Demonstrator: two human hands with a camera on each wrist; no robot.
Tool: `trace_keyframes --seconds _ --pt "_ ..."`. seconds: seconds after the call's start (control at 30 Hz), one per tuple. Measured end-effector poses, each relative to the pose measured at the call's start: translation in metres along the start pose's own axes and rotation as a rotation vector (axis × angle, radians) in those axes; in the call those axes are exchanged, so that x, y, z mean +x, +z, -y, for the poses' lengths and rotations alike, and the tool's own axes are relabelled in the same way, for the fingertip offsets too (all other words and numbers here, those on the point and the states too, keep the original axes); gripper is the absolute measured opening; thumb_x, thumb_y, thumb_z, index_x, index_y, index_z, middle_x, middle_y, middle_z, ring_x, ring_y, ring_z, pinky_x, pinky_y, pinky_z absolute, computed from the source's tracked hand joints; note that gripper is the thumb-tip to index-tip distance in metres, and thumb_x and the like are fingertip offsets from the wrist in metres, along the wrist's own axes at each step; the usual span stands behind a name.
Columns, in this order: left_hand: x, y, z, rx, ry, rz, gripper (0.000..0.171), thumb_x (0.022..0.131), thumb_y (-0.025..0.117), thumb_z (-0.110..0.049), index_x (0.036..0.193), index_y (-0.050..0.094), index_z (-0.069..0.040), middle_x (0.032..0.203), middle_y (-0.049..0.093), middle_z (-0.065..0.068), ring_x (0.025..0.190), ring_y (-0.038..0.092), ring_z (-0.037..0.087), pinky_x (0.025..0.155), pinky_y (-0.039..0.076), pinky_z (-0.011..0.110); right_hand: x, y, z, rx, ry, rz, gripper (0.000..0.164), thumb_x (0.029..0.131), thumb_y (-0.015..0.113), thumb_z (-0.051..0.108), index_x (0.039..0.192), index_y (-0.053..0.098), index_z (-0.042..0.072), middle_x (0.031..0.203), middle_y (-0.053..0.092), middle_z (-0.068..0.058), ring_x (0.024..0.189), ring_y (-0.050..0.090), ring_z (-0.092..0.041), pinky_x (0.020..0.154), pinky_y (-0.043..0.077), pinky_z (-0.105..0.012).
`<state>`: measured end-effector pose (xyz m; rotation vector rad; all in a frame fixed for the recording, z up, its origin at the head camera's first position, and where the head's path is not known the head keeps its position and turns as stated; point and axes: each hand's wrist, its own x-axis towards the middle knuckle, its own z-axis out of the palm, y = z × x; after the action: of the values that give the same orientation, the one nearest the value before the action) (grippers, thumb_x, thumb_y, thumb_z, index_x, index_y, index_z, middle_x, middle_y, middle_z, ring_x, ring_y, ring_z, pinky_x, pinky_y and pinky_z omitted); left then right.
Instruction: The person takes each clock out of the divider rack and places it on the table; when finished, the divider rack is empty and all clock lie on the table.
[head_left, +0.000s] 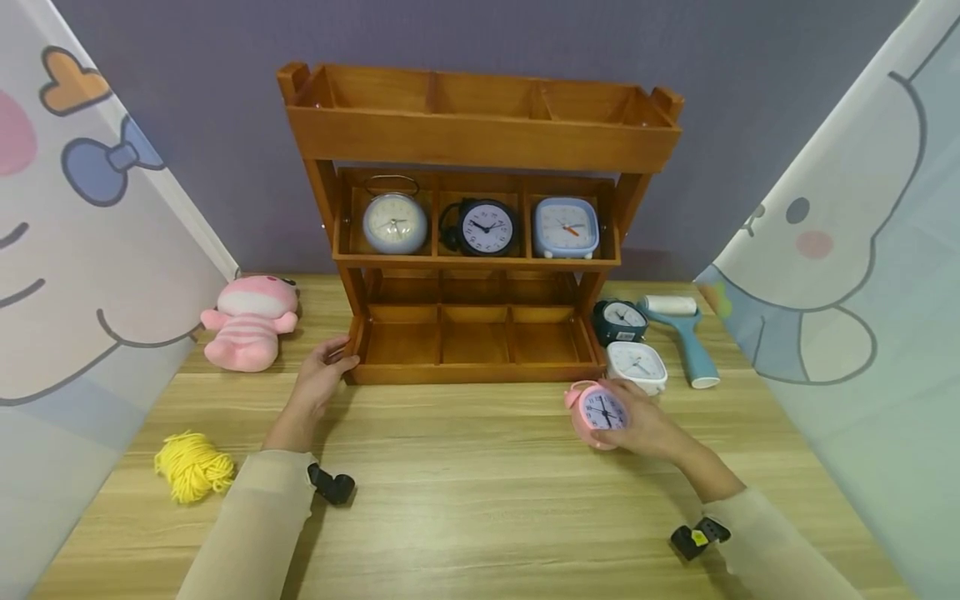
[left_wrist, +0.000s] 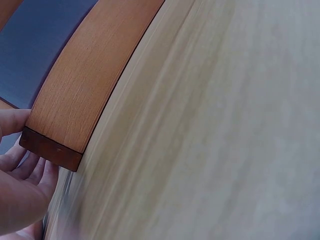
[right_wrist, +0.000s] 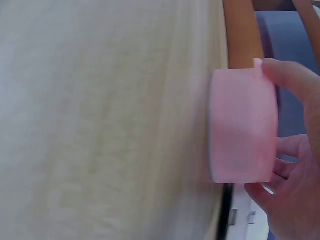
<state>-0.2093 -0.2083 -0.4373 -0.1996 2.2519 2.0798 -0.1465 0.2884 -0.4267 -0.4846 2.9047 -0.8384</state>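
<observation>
My right hand (head_left: pixel 637 421) grips a pink alarm clock (head_left: pixel 587 421) near the right front corner of a wooden shelf rack (head_left: pixel 480 372). The clock's white dial faces up toward the head camera. In the right wrist view its plain pink side (right_wrist: pixel 243 127) shows, with thumb and fingers around it. At the rack's left front corner my left hand (head_left: pixel 322 375) holds the bottom tier, the thumb at the rim and the fingers along the outer end, as the left wrist view shows on the brown front board (left_wrist: pixel 90 80).
The middle tier holds a round grey-blue clock (head_left: pixel 395 223), a black clock (head_left: pixel 486 227) and a light-blue clock (head_left: pixel 566 227). Right of the rack lie a dark green clock (head_left: pixel 619 322), a white clock (head_left: pixel 636 365) and a lint roller (head_left: pixel 686 333). Leftward are a pink plush toy (head_left: pixel 249 325) and yellow yarn (head_left: pixel 193 467).
</observation>
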Motion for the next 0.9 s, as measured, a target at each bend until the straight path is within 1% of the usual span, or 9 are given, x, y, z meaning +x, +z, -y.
trace_keyframes --seconds 0.1,0.23,0.33,0.5,0.6,0.7,0.8,0.9 --pt "0.001 0.000 0.001 0.001 0.003 -0.002 0.057 0.099 0.052 -0.002 0.150 0.026 0.005 0.154 0.024 0.021 0.139 0.022 0.035 0.113 0.023 0.045 0.001 -0.005 0.005 -0.030 -0.035 0.003 0.086 0.080 0.080 0.037 0.142 0.041 -0.007 0.142 0.034 -0.033 0.123 0.041 -0.051 0.094 0.038 -0.066" --pt "0.001 -0.001 0.003 0.004 0.003 -0.007 0.057 0.099 0.052 -0.002 0.150 0.027 0.005 0.154 0.024 0.021 0.139 0.022 0.035 0.113 0.023 0.045 0.007 -0.015 0.016 -0.047 -0.098 -0.044 0.083 0.085 0.077 0.033 0.144 0.036 -0.008 0.146 0.031 -0.031 0.129 0.033 -0.052 0.098 0.034 -0.066" --pt "0.001 0.000 0.002 0.006 0.002 -0.007 0.057 0.099 0.051 -0.003 0.150 0.027 0.005 0.154 0.024 0.021 0.138 0.023 0.036 0.112 0.023 0.045 0.013 -0.022 0.024 -0.056 -0.132 -0.084 0.082 0.088 0.075 0.030 0.148 0.031 -0.007 0.151 0.026 -0.027 0.134 0.027 -0.049 0.101 0.030 -0.066" --pt "0.001 -0.001 0.002 0.009 0.000 -0.005 0.057 0.099 0.051 -0.003 0.150 0.026 0.005 0.154 0.024 0.022 0.138 0.024 0.036 0.112 0.024 0.046 0.027 -0.030 0.041 -0.110 -0.183 -0.148 0.082 0.093 0.067 0.035 0.151 0.025 -0.005 0.157 0.016 -0.024 0.138 0.020 -0.048 0.103 0.026 -0.067" --pt "0.000 -0.001 0.001 0.013 0.003 -0.007 0.057 0.099 0.051 -0.003 0.150 0.026 0.005 0.153 0.024 0.022 0.137 0.025 0.035 0.112 0.024 0.045 0.038 -0.034 0.054 -0.145 -0.210 -0.202 0.083 0.094 0.065 0.038 0.151 0.023 -0.005 0.157 0.014 -0.023 0.139 0.018 -0.047 0.105 0.023 -0.066" --pt "-0.001 0.000 0.000 0.015 0.004 -0.009 0.057 0.099 0.051 -0.003 0.150 0.027 0.006 0.153 0.025 0.023 0.136 0.026 0.035 0.112 0.025 0.045 0.050 -0.041 0.065 -0.157 -0.221 -0.247 0.083 0.095 0.064 0.039 0.152 0.022 -0.004 0.158 0.013 -0.023 0.140 0.015 -0.046 0.106 0.020 -0.066" --pt "-0.001 0.001 0.000 0.014 0.000 -0.012 0.056 0.099 0.051 -0.003 0.149 0.027 0.006 0.152 0.026 0.023 0.136 0.027 0.035 0.111 0.025 0.045 0.061 -0.048 0.076 -0.158 -0.226 -0.284 0.082 0.094 0.065 0.036 0.153 0.021 -0.002 0.158 0.012 -0.022 0.141 0.014 -0.043 0.108 0.019 -0.064" --pt "-0.001 0.001 0.000 0.011 -0.005 -0.014 0.057 0.099 0.051 -0.003 0.150 0.027 0.005 0.153 0.026 0.022 0.136 0.026 0.035 0.112 0.025 0.045 0.072 -0.055 0.084 -0.165 -0.244 -0.321 0.082 0.093 0.067 0.032 0.153 0.021 -0.002 0.158 0.012 -0.022 0.142 0.013 -0.042 0.110 0.018 -0.061"
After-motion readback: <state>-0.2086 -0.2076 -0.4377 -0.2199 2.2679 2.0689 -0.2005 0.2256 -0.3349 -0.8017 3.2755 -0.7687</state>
